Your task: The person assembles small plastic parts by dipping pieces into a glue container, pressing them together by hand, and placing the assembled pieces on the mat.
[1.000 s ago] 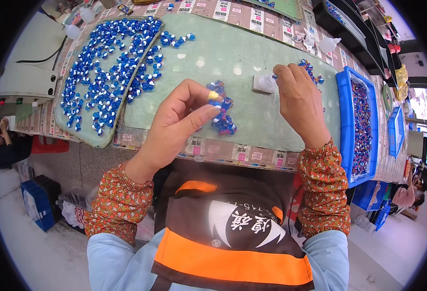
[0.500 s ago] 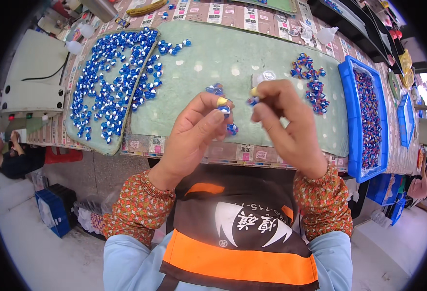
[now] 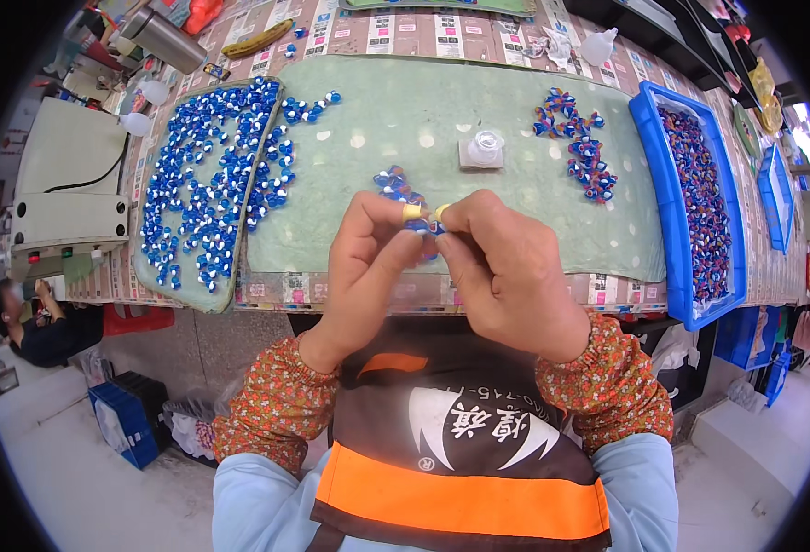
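Observation:
Over the near part of the green mat [image 3: 368, 101], my left hand [image 3: 359, 267] pinches a small blue and white piece [image 3: 416, 224] between thumb and index finger. My right hand [image 3: 511, 271] has its thumb and index finger closed on a small red and blue piece [image 3: 435, 226], pressed against the first one. Yellow tape wraps both index fingertips. Just beyond the fingers lies a small pile of blue and reddish pieces [image 3: 396, 181], partly hidden by my hands. A small see-through round container [image 3: 487, 145] stands on a pale block behind my right hand.
Blue and white pieces [image 3: 207, 175] cover a tray at the left. Several multicoloured pieces [image 3: 591, 166] lie at the mat's right. Beyond stands a blue bin [image 3: 649, 175] full of similar pieces. A steel flask [image 3: 161, 41] and a banana [image 3: 258, 39] are at the far left.
My right hand has moved left, bringing its piece against the one in my left hand. The round container on its block, earlier partly covered by my right hand, now shows fully.

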Demonstrator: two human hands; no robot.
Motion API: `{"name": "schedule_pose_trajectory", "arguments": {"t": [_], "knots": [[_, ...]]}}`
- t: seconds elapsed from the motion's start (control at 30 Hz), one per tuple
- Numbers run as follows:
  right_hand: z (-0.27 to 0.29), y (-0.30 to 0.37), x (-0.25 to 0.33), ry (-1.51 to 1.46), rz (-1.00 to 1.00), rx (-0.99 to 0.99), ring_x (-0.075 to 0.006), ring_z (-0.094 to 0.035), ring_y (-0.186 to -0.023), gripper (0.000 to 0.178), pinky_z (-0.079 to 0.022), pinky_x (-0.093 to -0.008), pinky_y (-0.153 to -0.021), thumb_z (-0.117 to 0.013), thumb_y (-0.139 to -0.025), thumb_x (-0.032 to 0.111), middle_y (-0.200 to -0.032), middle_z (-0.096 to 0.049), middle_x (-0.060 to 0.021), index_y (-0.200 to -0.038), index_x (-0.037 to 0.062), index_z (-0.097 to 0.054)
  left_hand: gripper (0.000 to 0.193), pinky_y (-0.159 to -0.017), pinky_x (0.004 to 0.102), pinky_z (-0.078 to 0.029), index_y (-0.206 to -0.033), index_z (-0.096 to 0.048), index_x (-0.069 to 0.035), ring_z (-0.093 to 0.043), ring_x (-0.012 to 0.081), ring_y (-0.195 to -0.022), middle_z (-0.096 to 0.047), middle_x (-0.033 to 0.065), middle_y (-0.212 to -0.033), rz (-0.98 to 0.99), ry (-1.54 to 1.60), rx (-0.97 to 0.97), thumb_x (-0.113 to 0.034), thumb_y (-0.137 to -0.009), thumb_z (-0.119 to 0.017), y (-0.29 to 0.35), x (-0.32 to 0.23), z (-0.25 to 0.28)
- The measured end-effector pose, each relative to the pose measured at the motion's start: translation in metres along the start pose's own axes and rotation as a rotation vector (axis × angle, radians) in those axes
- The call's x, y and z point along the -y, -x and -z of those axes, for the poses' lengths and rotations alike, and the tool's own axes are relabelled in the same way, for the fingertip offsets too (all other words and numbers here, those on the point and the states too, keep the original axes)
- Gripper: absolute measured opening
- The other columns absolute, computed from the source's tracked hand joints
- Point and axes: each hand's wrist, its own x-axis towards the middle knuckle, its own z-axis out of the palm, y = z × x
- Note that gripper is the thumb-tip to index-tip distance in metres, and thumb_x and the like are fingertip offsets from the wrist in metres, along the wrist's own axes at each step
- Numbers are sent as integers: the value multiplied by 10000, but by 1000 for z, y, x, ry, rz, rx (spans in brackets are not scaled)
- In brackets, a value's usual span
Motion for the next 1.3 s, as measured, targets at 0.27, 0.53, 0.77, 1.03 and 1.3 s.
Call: {"name": "schedule_pose_trajectory", "arguments": {"t": [0.27, 0.53, 0.77, 1.03, 1.3], "knots": [[-18, 9, -8, -57, 87, -130, -288, -578, -575, 140, -437, -368, -531, -669, -883, -91, -725, -558, -149, -956, -11, -580, 172, -937, 301, -555, -1224, -449, -32, -612, 122, -1078, -576, 76, -1195, -136, -218, 56, -79, -1081, -533, 6, 13, 0], [-24, 17, -14, -133, 32, -146, -228, -584, -563, 146, -439, -333, -524, -658, -886, -108, -722, -556, -123, -951, -13, -569, 201, -844, 319, -545, -1204, -485, -29, -643, 187, -966, -585, 123, -1114, -294, -524, 13, -2, -1031, -582, 7, 30, 8], [-25, 20, -22, -147, 41, -110, -173, -630, -627, 132, -469, -289, -553, -636, -927, -99, -780, -606, -111, -1007, -17, -570, 222, -836, 327, -531, -1219, -504, -23, -656, 220, -932, -581, 130, -1077, -313, -528, 17, 10, -1018, -590, 5, 30, 8], [-14, 20, -25, -338, -131, 10, -104, -657, -738, 142, -516, -253, -648, -640, -979, -27, -919, -657, -91, -1091, -17, -554, 199, -871, 277, -503, -1217, -515, -33, -609, 99, -989, -584, 32, -1085, -50, -314, 40, -88, -1049, -608, 3, 5, 4], [-8, 21, -23, -769, -571, 147, -51, -621, -771, 171, -511, -221, -665, -628, -1028, 92, -931, -655, -37, -1150, 20, -532, 175, -620, 179, -380, -1198, -515, -88, -474, 7, -731, -631, -8, -977, 258, -137, -52, -138, -1058, -607, 11, -6, -4]]}}
